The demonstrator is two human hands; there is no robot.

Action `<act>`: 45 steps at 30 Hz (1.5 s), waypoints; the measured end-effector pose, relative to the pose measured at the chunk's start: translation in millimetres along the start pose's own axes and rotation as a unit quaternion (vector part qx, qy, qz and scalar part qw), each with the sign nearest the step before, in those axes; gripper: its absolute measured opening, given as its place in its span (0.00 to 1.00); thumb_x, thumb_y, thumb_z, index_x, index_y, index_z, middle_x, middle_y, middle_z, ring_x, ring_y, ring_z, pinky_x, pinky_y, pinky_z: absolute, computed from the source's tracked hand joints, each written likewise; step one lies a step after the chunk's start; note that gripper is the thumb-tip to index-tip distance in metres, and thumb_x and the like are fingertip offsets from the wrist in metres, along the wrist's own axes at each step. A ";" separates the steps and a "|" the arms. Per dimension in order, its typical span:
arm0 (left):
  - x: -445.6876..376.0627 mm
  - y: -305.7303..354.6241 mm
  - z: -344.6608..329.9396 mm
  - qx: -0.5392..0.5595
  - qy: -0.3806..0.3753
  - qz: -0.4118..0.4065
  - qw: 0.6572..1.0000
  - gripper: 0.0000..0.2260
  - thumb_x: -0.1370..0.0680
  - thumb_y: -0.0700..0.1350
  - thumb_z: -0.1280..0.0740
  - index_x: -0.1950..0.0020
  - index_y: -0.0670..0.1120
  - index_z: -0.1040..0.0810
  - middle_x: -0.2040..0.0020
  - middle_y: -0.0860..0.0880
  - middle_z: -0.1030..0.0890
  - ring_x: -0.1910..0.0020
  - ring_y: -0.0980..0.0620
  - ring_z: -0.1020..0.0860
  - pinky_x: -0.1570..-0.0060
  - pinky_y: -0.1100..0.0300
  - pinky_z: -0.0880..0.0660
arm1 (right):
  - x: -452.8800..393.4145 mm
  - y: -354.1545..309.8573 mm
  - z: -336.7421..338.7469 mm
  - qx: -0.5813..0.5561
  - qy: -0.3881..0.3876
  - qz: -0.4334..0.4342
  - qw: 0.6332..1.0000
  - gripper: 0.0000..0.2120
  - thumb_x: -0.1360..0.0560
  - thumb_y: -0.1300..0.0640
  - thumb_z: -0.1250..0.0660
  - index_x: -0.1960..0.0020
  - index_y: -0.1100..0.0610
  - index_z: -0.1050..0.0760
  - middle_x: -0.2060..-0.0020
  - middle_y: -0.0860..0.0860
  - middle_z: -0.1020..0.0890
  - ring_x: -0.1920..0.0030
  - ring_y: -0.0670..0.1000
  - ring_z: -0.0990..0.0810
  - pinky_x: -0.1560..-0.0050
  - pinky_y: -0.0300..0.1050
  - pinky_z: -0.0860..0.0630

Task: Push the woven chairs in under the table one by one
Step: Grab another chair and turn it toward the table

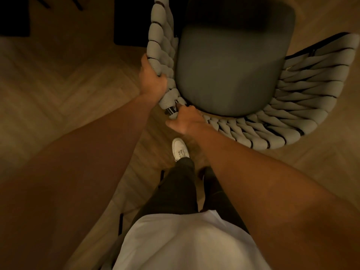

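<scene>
A woven chair [282, 114] with pale rope-like backrest strands and a dark grey seat cushion [233, 71] fills the upper right of the head view, seen from above. My left hand [153, 78] grips the woven rim on the chair's left side. My right hand [185, 119] grips the rim just below it, near a bare bit of metal frame [171, 110]. The far end of the seat lies in dark shadow. The table itself is not plainly visible.
Herringbone wood floor [68, 94] spreads left and right of the chair. Dark shapes [13, 16] sit at the top left and top centre. My white shoe [180, 149] and dark trouser legs stand right behind the chair.
</scene>
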State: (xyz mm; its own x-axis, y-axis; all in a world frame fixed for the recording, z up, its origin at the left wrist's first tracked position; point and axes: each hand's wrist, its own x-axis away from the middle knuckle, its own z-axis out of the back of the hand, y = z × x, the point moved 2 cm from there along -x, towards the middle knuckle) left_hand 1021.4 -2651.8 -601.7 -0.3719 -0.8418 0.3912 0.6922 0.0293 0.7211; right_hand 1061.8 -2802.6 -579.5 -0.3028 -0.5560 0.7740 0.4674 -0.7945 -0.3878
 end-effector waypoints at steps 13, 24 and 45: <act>56.7 -4.5 -11.5 -0.447 -0.076 -0.314 0.834 0.27 0.23 0.47 0.37 0.24 0.44 0.33 0.19 0.39 0.46 0.20 0.36 0.52 0.23 0.38 0.57 | 45.5 34.4 -9.5 -0.024 -0.021 0.061 0.998 0.33 0.17 0.39 0.44 0.18 0.54 0.46 0.24 0.56 0.32 0.27 0.58 0.31 0.32 0.53 0.30; 141.1 41.6 -111.6 -0.363 -0.366 -0.240 0.823 0.21 0.16 0.52 0.41 0.26 0.44 0.30 0.28 0.42 0.28 0.31 0.44 0.29 0.33 0.53 0.33 | 101.9 193.7 49.5 0.144 0.094 -0.056 0.983 0.28 0.15 0.42 0.54 0.22 0.53 0.34 0.19 0.56 0.44 0.19 0.58 0.50 0.21 0.61 0.50; 239.1 110.9 -299.8 -0.329 -0.344 -0.193 0.858 0.37 0.24 0.50 0.30 0.19 0.49 0.43 0.33 0.44 0.25 0.38 0.42 0.23 0.41 0.44 0.24 | 65.6 350.7 154.0 -0.315 0.310 -0.159 0.883 0.32 0.23 0.57 0.31 0.24 0.59 0.42 0.36 0.58 0.24 0.39 0.57 0.22 0.42 0.47 0.25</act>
State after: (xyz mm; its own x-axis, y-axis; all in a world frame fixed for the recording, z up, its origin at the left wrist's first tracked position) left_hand 1194.7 -3011.3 -599.6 -0.7720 -0.1975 0.6042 0.5513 -0.6811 0.4818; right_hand 1333.8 -3080.1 -587.7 -0.8235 -0.1521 0.5466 -0.2190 -0.8035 -0.5535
